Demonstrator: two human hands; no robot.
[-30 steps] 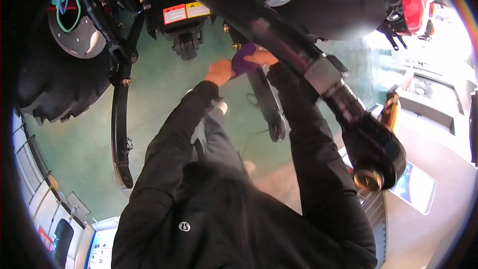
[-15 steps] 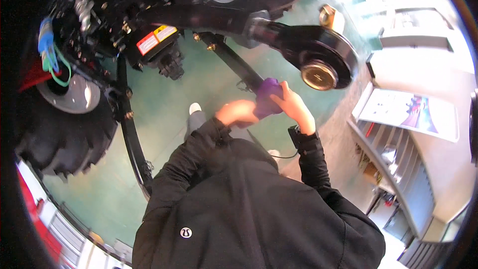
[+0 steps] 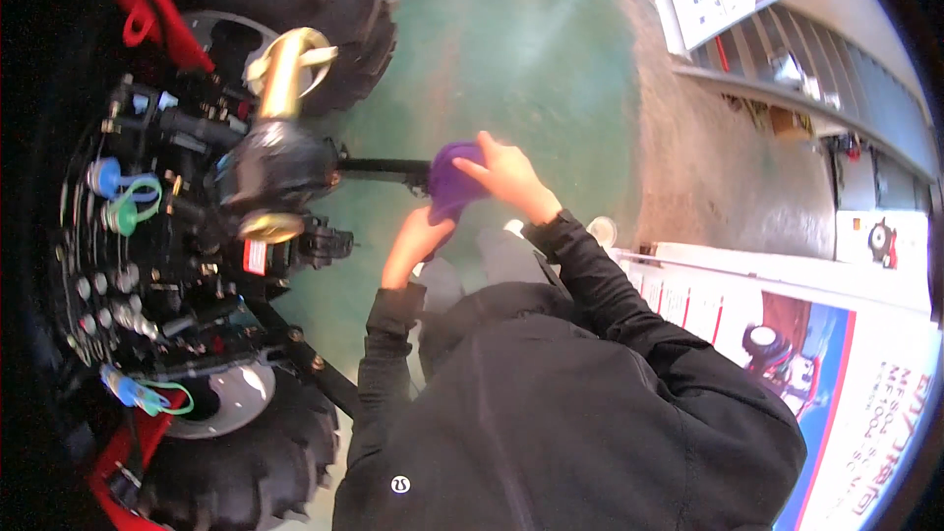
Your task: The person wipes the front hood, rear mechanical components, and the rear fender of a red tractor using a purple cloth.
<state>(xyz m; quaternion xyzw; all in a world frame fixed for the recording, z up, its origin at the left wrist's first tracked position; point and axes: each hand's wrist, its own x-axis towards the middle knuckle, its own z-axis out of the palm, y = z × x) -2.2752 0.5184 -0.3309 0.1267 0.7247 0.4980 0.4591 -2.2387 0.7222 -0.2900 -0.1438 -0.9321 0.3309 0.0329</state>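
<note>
A crumpled purple cloth (image 3: 452,180) is stretched between my two hands, in front of my body. My left hand (image 3: 417,238) is closed on its lower end, with the fingers mostly hidden. At the upper right side, my right hand (image 3: 507,177) grips the cloth between thumb and fingers. Just behind the cloth is the end of a black metal bar (image 3: 385,167) that reaches out from the rear of a tractor; whether the cloth touches it I cannot tell. Left of that bar stands a thick black arm with a gold-coloured ball end (image 3: 271,227).
Two big black tyres (image 3: 258,452) flank the tractor's rear, with blue and green capped hose couplings (image 3: 120,199) between them. A black lower bar (image 3: 313,359) juts toward my left arm. Display boards (image 3: 816,334) stand at right, and a grey rack (image 3: 836,88) beyond.
My view has swung round, so the tractor has shifted from the top to the left side. Both hands still hold the cloth, which now hangs lower from my right hand to my left.
</note>
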